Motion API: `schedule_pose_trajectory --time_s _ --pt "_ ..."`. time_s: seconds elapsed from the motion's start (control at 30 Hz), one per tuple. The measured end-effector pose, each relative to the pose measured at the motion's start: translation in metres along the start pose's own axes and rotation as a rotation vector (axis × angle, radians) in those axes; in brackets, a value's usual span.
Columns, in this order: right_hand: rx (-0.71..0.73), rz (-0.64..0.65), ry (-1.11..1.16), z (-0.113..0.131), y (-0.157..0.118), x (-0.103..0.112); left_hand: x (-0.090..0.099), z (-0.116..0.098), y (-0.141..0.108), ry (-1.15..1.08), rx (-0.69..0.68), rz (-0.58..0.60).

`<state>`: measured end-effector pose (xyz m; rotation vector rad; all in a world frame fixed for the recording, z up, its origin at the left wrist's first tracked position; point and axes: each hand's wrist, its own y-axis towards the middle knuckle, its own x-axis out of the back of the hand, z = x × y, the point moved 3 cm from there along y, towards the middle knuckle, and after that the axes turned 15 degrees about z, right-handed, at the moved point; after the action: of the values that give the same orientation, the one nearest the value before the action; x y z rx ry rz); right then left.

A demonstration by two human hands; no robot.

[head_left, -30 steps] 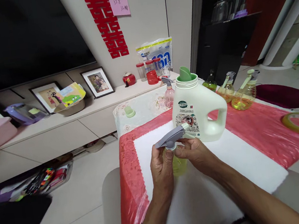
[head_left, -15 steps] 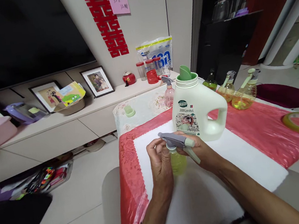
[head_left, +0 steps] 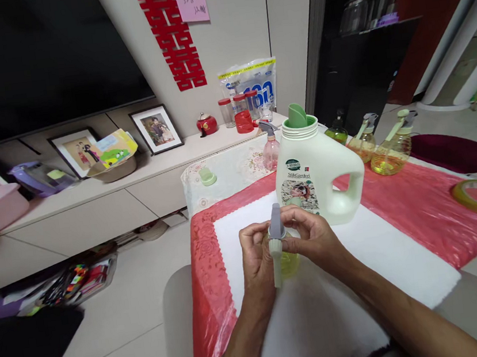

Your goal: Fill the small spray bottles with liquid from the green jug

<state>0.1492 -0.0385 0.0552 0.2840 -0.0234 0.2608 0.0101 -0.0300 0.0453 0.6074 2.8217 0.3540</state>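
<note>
A small spray bottle with yellow-green liquid [head_left: 290,263] is held upright between both hands, close to my body. Its grey spray head [head_left: 276,223] has a pale green trigger pointing down toward me. My left hand [head_left: 257,257] is closed around the bottle's neck from the left. My right hand [head_left: 313,236] grips the spray head's collar from the right, thumb in front. Just behind the hands stands a large pale green jug [head_left: 319,163], its mouth uncapped, with a green spout showing. A light green cap [head_left: 207,176] lies on the floral cloth.
A pink spray bottle [head_left: 271,152] stands left of the jug. Spray bottles with amber liquid [head_left: 387,154] stand at the right, near a roll of tape [head_left: 462,194]. A white cloth [head_left: 405,262] covers part of the red tablecloth [head_left: 206,252]. Behind runs a low cabinet [head_left: 125,175].
The spray head has turned, so its trigger now points toward me instead of to the right. My right hand has shifted its grip beside it.
</note>
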Motion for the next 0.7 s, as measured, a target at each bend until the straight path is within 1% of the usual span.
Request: schedule_pose_trajectory --time_s 0.1,0.23,0.3,0.43,0.53,0.63,0.7 --pt "0.001 0.022 -0.014 0.001 0.000 0.001 0.003 0.003 0.000 -0.018 0.001 0.016" --pt "0.054 0.197 -0.071 0.012 0.001 0.002 0.002 0.006 -0.002 -0.045 0.070 -0.030" --pt "0.078 0.250 -0.092 0.017 0.001 0.003 0.000 0.005 -0.002 -0.038 0.078 -0.040" --pt "0.062 0.239 -0.089 0.020 0.003 0.004 -0.003 0.001 -0.003 0.033 0.021 -0.060" --pt "0.032 0.173 -0.066 0.019 0.003 0.002 -0.004 -0.001 -0.004 0.071 -0.022 -0.107" --pt "0.019 0.116 -0.050 0.019 0.002 0.000 -0.005 -0.002 -0.005 0.090 0.001 -0.135" --pt "0.014 0.110 -0.059 0.019 0.001 -0.001 -0.006 -0.003 -0.005 0.095 0.013 -0.134"
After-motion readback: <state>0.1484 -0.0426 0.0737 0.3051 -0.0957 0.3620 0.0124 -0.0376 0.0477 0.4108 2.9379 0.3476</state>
